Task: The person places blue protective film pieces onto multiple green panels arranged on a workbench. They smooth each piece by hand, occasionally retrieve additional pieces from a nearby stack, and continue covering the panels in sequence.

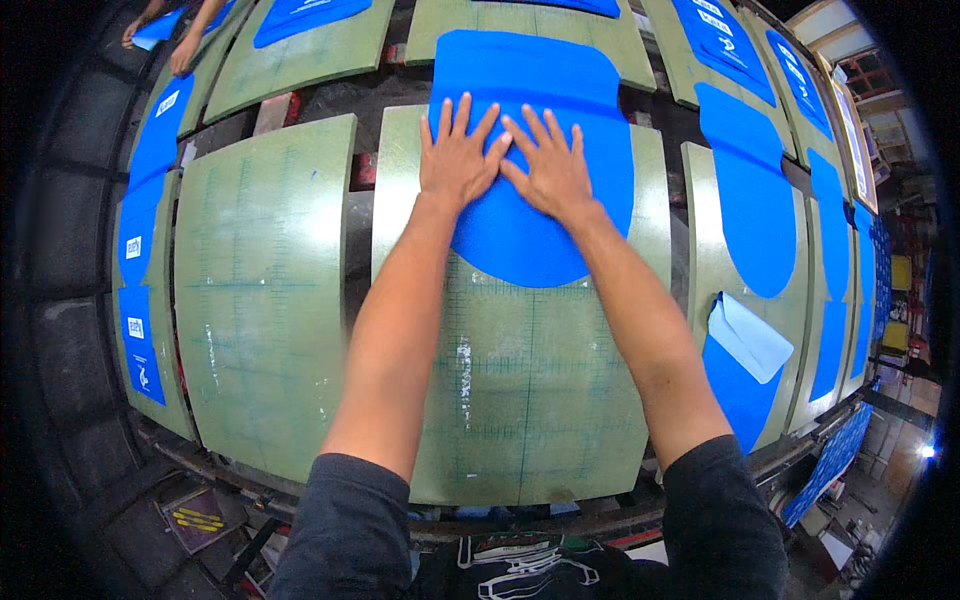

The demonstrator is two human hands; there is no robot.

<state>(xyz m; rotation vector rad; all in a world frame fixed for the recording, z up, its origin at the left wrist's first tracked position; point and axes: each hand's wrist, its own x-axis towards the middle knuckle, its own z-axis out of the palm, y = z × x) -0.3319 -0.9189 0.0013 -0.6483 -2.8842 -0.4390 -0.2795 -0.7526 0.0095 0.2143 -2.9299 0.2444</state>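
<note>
Both my hands lie flat on a bright blue fabric piece (540, 240) with a rounded near end. My left hand (460, 155) has its fingers spread near the fabric's left edge. Close beside it, my right hand (548, 165) is also spread, the two thumbs almost meeting. The fabric rests on a green board (520, 400) marked with fine ruled lines. Its far part stretches over the gap onto the board behind, with a crease showing past my fingertips.
To the left stands a bare green board (260, 290). On the right boards lie more blue pieces (750, 210), one with a folded light-blue corner (750, 338). Printed blue pieces (140, 340) line the far left. Another person's hand (185, 52) works at the upper left.
</note>
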